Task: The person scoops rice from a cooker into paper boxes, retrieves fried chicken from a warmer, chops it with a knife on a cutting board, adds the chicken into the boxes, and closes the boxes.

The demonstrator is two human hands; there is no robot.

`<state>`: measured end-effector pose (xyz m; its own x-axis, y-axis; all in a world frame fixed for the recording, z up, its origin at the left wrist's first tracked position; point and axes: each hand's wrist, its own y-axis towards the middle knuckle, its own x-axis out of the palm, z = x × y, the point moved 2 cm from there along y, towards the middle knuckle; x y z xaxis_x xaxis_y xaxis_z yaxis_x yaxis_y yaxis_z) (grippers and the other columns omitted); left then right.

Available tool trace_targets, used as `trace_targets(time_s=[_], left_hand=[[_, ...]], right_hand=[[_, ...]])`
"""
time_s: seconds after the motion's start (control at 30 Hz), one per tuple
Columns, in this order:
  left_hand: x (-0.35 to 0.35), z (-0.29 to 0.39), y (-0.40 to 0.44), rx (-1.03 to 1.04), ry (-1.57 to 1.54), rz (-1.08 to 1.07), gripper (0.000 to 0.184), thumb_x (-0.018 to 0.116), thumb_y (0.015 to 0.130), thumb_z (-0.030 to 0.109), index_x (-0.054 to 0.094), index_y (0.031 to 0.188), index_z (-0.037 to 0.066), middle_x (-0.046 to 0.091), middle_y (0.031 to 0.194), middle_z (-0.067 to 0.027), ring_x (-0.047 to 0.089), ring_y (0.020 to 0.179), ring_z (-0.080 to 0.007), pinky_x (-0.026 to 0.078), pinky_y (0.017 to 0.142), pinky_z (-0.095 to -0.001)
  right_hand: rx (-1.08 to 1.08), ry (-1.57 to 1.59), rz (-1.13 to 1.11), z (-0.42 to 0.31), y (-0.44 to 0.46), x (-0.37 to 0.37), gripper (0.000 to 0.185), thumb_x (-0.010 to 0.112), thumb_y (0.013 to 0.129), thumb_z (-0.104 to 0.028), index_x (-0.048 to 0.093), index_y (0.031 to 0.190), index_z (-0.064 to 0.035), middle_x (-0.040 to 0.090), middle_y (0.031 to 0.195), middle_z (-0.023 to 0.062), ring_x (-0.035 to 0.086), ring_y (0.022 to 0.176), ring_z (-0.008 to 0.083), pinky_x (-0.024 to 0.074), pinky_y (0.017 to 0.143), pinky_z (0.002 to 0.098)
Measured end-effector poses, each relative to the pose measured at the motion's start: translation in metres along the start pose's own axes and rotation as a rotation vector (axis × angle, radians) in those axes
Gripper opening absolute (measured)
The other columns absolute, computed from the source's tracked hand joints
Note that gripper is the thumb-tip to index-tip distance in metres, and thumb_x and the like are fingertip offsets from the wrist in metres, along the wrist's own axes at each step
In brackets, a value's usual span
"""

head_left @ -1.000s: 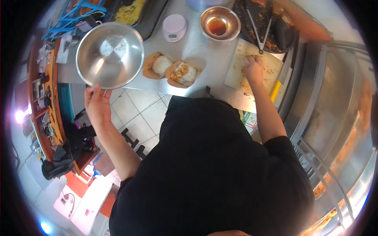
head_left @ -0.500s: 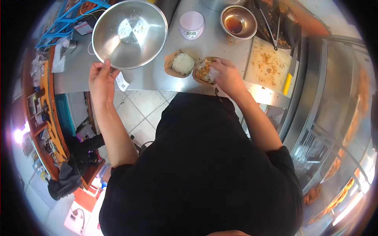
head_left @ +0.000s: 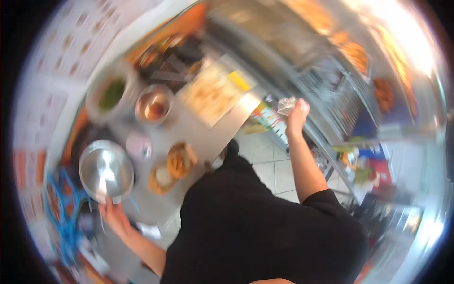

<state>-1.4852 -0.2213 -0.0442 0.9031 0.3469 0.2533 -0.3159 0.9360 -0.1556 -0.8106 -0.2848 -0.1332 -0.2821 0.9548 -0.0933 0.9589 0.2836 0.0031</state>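
Gripping a steel bowl [head_left: 107, 163] at frame left, the left hand [head_left: 115, 218] keeps hold; two food cartons [head_left: 191, 155], left of centre, sit untouched now the right hand [head_left: 298, 116] has swung right of centre, clutching clear plastic [head_left: 285, 107].

wall posters [head_left: 56, 71] too blurred to read, pink scale [head_left: 138, 145] with its display illegible, tongs [head_left: 164, 75] smeared over the dark pan [head_left: 190, 48], clear crumpled item [head_left: 285, 107] in the right hand [head_left: 297, 117] too blurred to identify

Right of the mixing bowl [head_left: 100, 166], two boxes [head_left: 191, 152] sit on the counter [head_left: 201, 138], apparently touching.
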Motion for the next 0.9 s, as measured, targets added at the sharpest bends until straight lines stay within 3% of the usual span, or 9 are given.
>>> trace_targets(time_s=[0.07, 0.13, 0.2, 0.33, 0.47, 0.53, 0.6, 0.8, 0.9], left_hand=[[-0.016, -0.015, 0.025, -0.008, 0.024, -0.034, 0.011, 0.058, 0.093, 0.009, 0.048, 0.090, 0.005, 0.057, 0.106, -0.0092, 0.054, 0.105, -0.0208, 0.044, 0.098, -0.0467], [-0.006, -0.019, 0.035, -0.028, 0.065, -0.027, 0.013, 0.059, 0.093, 0.010, 0.047, 0.090, 0.007, 0.056, 0.102, -0.0089, 0.055, 0.102, -0.0204, 0.047, 0.092, -0.0445], [0.008, -0.022, 0.052, -0.006, 0.074, -0.073, 0.013, 0.059, 0.093, 0.011, 0.047, 0.090, 0.007, 0.057, 0.102, -0.0096, 0.057, 0.100, -0.0204, 0.049, 0.089, -0.0413], [0.084, -0.009, 0.062, 0.063, 0.045, -0.107, 0.013, 0.059, 0.094, 0.011, 0.047, 0.090, 0.007, 0.060, 0.102, -0.0108, 0.061, 0.093, -0.0201, 0.053, 0.078, -0.0315], [0.144, -0.019, 0.052, 0.119, -0.029, -0.026, 0.013, 0.058, 0.093, 0.011, 0.048, 0.090, 0.005, 0.060, 0.098, -0.0106, 0.061, 0.089, -0.0203, 0.056, 0.078, -0.0329], [0.152, -0.032, 0.054, 0.102, -0.042, -0.059, 0.012, 0.058, 0.094, 0.011, 0.048, 0.091, 0.005, 0.059, 0.098, -0.0109, 0.061, 0.089, -0.0205, 0.056, 0.077, -0.0326], [0.162, -0.040, 0.054, 0.087, -0.070, -0.088, 0.011, 0.057, 0.094, 0.010, 0.048, 0.092, 0.005, 0.059, 0.099, -0.0113, 0.061, 0.089, -0.0207, 0.056, 0.077, -0.0323], [0.159, -0.052, 0.034, 0.058, -0.088, -0.033, 0.012, 0.056, 0.095, 0.010, 0.046, 0.093, 0.004, 0.058, 0.098, -0.0115, 0.061, 0.092, -0.0219, 0.056, 0.080, -0.0353], [0.127, -0.055, 0.041, 0.054, -0.090, -0.003, 0.012, 0.057, 0.094, 0.010, 0.046, 0.094, 0.005, 0.059, 0.100, -0.0111, 0.061, 0.094, -0.0214, 0.055, 0.080, -0.0352]], right_hand=[[-0.070, 0.326, 0.324, -0.024, 0.027, -0.050, 0.023, 0.049, 0.096, -0.021, 0.048, 0.112, -0.0046, 0.054, 0.101, 0.0092, 0.055, 0.091, 0.0203, 0.0475, 0.077, 0.0307], [-0.448, 0.342, 0.671, -0.077, 0.043, -0.086, 0.028, 0.055, 0.091, -0.012, 0.047, 0.116, -0.0033, 0.052, 0.105, 0.0100, 0.055, 0.095, 0.0226, 0.0462, 0.082, 0.0394], [-0.875, -0.294, 0.662, -0.134, 0.066, -0.111, 0.035, 0.060, 0.084, -0.008, 0.050, 0.117, -0.0042, 0.051, 0.106, 0.0131, 0.053, 0.099, 0.0274, 0.0437, 0.088, 0.0418], [-1.092, -0.765, 0.444, -0.230, 0.165, -0.102, 0.034, 0.064, 0.077, -0.005, 0.061, 0.110, -0.0002, 0.054, 0.106, 0.0196, 0.052, 0.100, 0.0358, 0.0425, 0.091, 0.0433], [-0.807, -1.040, 0.162, -0.241, 0.277, -0.069, 0.027, 0.058, 0.087, -0.018, 0.064, 0.111, -0.0088, 0.061, 0.108, 0.0201, 0.058, 0.104, 0.0355, 0.0453, 0.093, 0.0416], [-0.309, -1.028, -0.165, -0.261, 0.279, -0.044, 0.034, 0.060, 0.084, -0.021, 0.061, 0.114, -0.0043, 0.061, 0.113, 0.0195, 0.058, 0.105, 0.0340, 0.0468, 0.091, 0.0416], [-0.541, -1.159, -0.153, -0.226, 0.328, -0.036, 0.040, 0.064, 0.083, -0.021, 0.056, 0.120, -0.0069, 0.062, 0.116, 0.0200, 0.058, 0.111, 0.0334, 0.0461, 0.094, 0.0423], [-0.371, -1.242, -0.221, -0.243, 0.316, -0.037, 0.058, 0.072, 0.072, -0.018, 0.052, 0.124, -0.0055, 0.060, 0.122, 0.0189, 0.057, 0.114, 0.0329, 0.0464, 0.096, 0.0405], [-0.382, -1.164, -0.067, -0.242, 0.315, -0.047, 0.038, 0.069, 0.077, -0.025, 0.062, 0.109, -0.0050, 0.066, 0.106, 0.0174, 0.063, 0.104, 0.0293, 0.0495, 0.088, 0.0383]])
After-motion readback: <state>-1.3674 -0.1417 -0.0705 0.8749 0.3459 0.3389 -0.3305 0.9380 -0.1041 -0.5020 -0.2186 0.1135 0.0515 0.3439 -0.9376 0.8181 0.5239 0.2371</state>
